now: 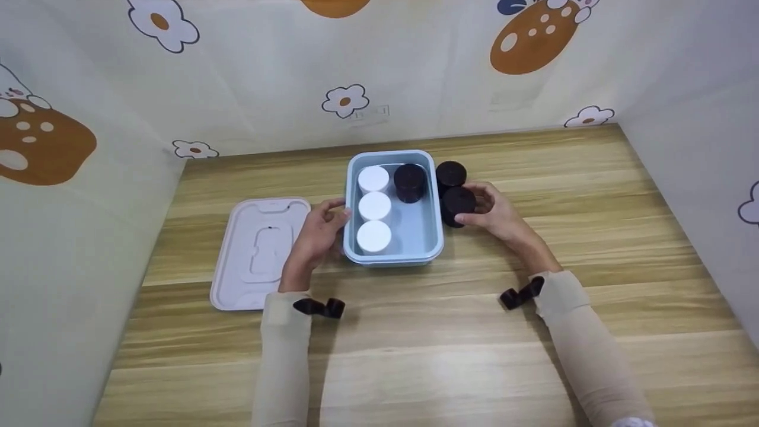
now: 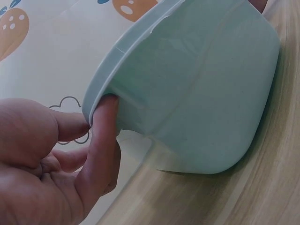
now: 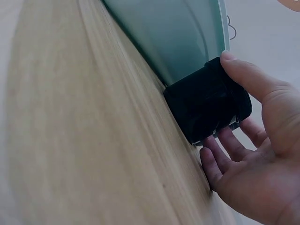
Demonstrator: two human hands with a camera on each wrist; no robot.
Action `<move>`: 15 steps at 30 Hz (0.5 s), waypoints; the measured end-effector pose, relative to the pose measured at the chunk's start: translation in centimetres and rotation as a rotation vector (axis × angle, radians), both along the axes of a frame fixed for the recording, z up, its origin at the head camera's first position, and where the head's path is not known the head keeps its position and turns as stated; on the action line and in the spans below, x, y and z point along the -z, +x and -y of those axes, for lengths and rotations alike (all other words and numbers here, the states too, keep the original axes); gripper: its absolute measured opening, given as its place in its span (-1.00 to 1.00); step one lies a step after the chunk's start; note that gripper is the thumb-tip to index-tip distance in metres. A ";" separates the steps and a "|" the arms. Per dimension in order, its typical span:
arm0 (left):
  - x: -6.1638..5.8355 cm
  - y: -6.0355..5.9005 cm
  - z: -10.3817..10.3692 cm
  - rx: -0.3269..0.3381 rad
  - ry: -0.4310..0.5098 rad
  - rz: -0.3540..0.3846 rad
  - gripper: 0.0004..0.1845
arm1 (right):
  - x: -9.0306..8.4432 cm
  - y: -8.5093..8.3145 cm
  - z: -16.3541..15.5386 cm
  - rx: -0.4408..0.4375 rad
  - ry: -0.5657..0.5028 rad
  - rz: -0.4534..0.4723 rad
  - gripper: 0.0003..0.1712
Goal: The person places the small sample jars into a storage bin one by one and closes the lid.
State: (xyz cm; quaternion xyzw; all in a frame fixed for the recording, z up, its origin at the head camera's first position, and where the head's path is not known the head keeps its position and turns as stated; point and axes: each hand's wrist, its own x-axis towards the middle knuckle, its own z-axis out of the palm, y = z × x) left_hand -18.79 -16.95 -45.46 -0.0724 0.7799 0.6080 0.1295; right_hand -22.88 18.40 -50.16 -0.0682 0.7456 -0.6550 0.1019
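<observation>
A light blue plastic box (image 1: 395, 259) stands lidless on the table. Three white round-topped jars (image 1: 374, 206) line its left side, and one black jar (image 1: 410, 182) sits at its far right corner. My left hand (image 1: 320, 232) pinches the box's left rim between thumb and fingers, as the left wrist view shows up close. Outside the box on the right, my right hand (image 1: 495, 214) holds a black lidded jar (image 3: 206, 101), thumb at its lid edge and fingers curled around its far side. Another black jar (image 1: 452, 173) stands just behind that one.
Left of the box lies a pale lid (image 1: 261, 255), flat on the wood-grain table (image 1: 415, 356). Patterned cloth (image 1: 267, 71) hangs behind the table and along both sides. A small black wrist camera (image 1: 320, 307) is strapped to each sleeve.
</observation>
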 end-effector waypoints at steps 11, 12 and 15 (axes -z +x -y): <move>0.2 0.2 0.1 0.001 0.020 -0.049 -0.52 | 0.1 0.1 -0.1 -0.032 0.013 -0.010 -0.17; 0.2 0.2 0.1 0.001 0.020 -0.047 -0.52 | 0.1 0.1 -0.1 -0.031 0.014 -0.010 -0.18; 0.1 0.2 0.1 0.005 0.012 -0.036 -0.51 | 0.0 0.2 -0.1 -0.030 0.020 -0.014 -0.18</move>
